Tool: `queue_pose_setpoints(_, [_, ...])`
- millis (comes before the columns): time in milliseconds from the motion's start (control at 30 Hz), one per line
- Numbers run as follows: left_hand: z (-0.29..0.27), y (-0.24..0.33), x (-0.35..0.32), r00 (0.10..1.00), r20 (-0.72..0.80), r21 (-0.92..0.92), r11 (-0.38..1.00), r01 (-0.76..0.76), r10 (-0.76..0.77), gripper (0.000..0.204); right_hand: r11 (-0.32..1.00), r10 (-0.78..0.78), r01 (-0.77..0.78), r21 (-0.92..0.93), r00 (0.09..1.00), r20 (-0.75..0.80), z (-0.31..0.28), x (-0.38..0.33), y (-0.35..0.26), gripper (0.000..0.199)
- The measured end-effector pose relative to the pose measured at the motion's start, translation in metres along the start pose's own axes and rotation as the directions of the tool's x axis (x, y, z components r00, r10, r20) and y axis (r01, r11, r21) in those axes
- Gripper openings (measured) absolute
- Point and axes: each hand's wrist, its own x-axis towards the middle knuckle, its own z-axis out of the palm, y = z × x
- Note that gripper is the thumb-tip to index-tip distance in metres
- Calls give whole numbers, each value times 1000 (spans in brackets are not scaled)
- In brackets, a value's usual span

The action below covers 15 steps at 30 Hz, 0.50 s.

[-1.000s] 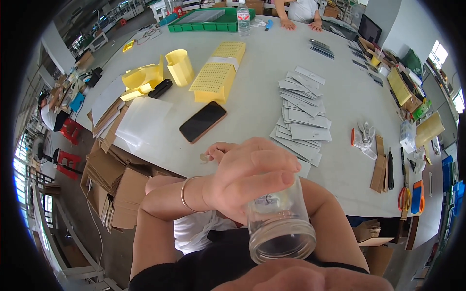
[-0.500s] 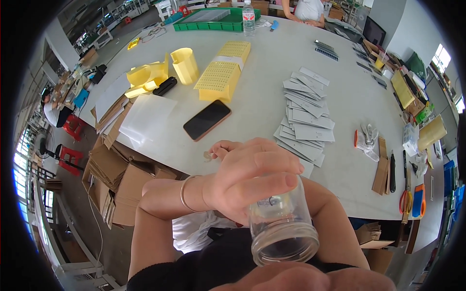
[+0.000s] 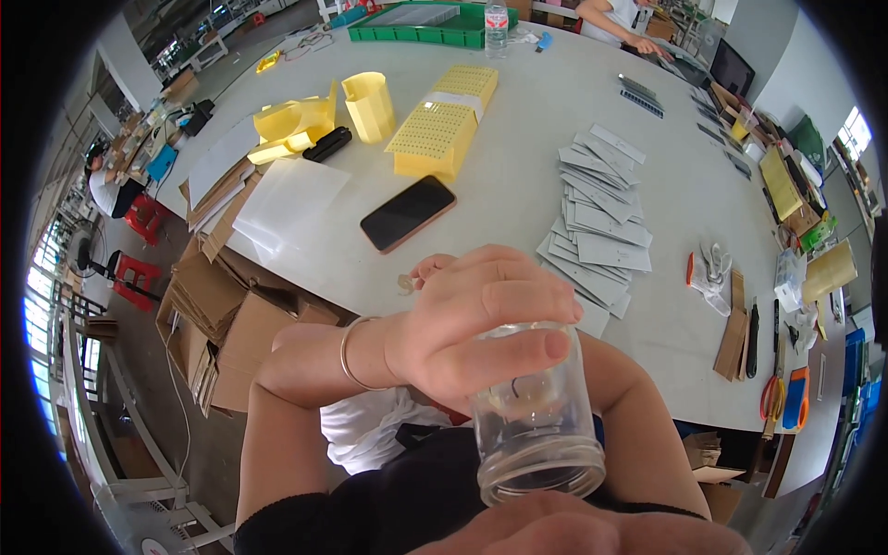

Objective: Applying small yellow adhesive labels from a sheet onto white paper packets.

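Observation:
My left hand (image 3: 490, 319), with a bracelet on its wrist, is wrapped round a clear cup (image 3: 536, 416). The cup is tilted, its thick-rimmed mouth toward me. Behind that hand, my right forearm passes across the table edge; only some fingers of my right hand (image 3: 431, 269) show past the left one, and their grip is hidden. Close to those fingers lies a small translucent piece (image 3: 405, 284). A dark-screened phone (image 3: 408, 214) rests on the table beyond my hands. To the right of it is a spread pile of grey-white cards (image 3: 601, 222).
Further off are a perforated yellow block (image 3: 444, 125), bent yellow pieces (image 3: 296, 125), a green tray (image 3: 416, 32) and a water bottle (image 3: 497, 32). Gloves (image 3: 710, 277), scissors (image 3: 772, 398) and tape (image 3: 796, 398) lie right. Cardboard (image 3: 250, 347) fills the left side. A co-worker (image 3: 615, 23) is at the far edge.
My view has shifted a little, so the table's things appear farther right and higher. The co-worker's arm now reaches to the right. The cup remains in my left hand.

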Motion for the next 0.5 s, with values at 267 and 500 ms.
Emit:
queue_pose_setpoints(267, [-17, -3, 6, 993, -14, 130, 985, -114, 117, 27, 990, 141, -141, -11, 990, 31, 0, -15, -2, 26])
queue_pose_setpoints(500, [-25, 0, 16, 992, 9, 166, 978, -129, 129, 26, 974, 225, -224, -29, 973, 56, -2, -11, -4, 27])
